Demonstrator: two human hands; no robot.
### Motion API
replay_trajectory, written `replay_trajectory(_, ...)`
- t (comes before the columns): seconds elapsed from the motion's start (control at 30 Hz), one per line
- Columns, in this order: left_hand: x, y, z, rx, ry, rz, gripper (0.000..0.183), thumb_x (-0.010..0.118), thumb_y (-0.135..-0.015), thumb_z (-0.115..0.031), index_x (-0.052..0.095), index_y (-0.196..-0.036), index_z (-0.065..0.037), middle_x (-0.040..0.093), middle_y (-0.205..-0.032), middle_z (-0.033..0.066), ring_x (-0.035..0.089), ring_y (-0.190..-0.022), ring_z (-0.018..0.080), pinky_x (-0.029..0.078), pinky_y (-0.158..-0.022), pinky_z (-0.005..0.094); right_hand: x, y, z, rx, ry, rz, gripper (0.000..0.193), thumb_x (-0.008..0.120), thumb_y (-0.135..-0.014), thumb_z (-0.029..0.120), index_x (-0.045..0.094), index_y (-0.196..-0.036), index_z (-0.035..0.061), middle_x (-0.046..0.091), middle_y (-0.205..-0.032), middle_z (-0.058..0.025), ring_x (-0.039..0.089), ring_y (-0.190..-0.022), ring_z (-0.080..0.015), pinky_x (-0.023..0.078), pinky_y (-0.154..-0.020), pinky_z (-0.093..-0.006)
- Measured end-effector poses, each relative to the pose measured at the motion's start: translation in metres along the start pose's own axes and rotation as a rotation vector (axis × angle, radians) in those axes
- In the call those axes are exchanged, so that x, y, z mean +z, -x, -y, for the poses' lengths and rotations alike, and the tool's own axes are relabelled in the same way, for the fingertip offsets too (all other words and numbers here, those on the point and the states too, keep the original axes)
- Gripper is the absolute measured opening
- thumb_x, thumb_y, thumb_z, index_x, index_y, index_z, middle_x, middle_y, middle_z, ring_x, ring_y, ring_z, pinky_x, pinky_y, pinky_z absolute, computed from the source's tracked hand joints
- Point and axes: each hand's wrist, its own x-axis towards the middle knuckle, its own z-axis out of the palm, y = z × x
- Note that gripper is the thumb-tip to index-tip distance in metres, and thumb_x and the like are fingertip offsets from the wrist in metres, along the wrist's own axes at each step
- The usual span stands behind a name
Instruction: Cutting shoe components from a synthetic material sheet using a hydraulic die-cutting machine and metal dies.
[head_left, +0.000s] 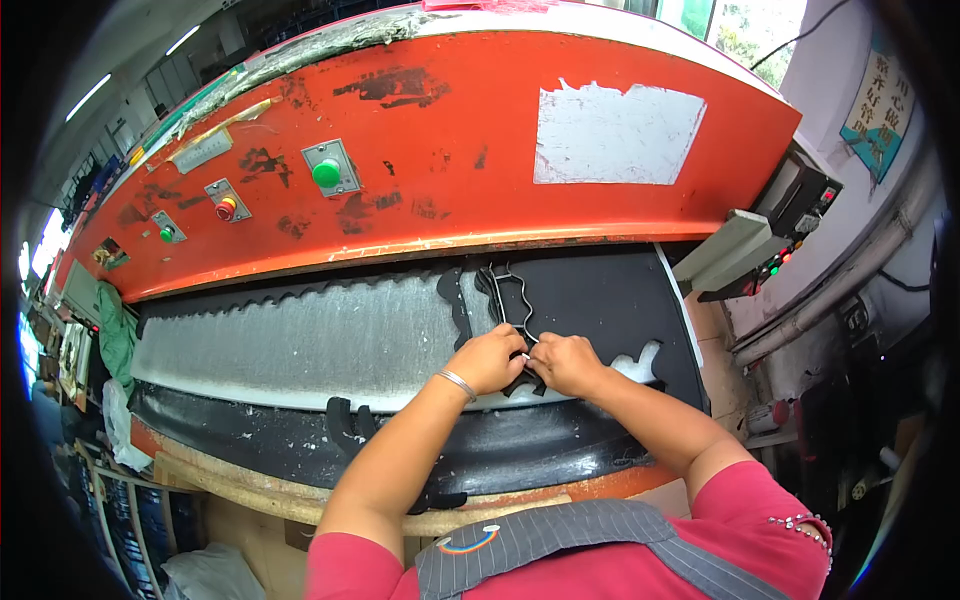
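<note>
A thin metal cutting die, bent into a wavy outline, lies at the cut edge of a black foam-like sheet. My left hand and my right hand meet at its near end, fingers closed in a pinch. Between the fingertips a small pale bit shows, with black material just below it. Whether they grip the die or a black piece is hidden by the fingers. Left of the die runs a narrow black strip with wavy edges. Under these lies a worn grey-white board.
A red machine front with green and red buttons rises behind the board. Black cut scraps lie on the dark near ledge. At the right stands a control box with lit buttons. Green cloth hangs at the left end.
</note>
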Motion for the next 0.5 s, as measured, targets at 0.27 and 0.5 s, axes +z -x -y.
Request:
replay_trajectory(0.27, -0.027, -0.023, -0.017, 0.032, -0.213, 0.19, 0.021, 0.066, -0.076, -0.026, 0.071, -0.089, -0.01, 0.061, -0.093, 0.0092, 0.059, -0.093, 0.029, 0.048, -0.083, 0.0389, -0.03, 0.002, 0.008, 0.128, 0.035, 0.124, 0.019, 0.063, -0.083, 0.027, 0.065, -0.082, 0.0088, 0.061, -0.084, -0.0089, 0.064, -0.071, -0.0324, 0.052, -0.063, -0.0441)
replay_trajectory(0.5, 0.003, -0.034, 0.014, 0.353, -0.288, 0.021, 0.012, 0.071, -0.069, -0.023, 0.068, -0.074, -0.013, 0.06, -0.078, 0.0023, 0.055, -0.082, 0.0235, 0.046, -0.076, 0.0354, -0.011, 0.005, -0.006, 0.084, 0.05, 0.062, 0.016, 0.062, -0.084, 0.026, 0.065, -0.082, 0.0101, 0.058, -0.082, -0.0089, 0.062, -0.069, -0.0321, 0.051, -0.059, -0.0438)
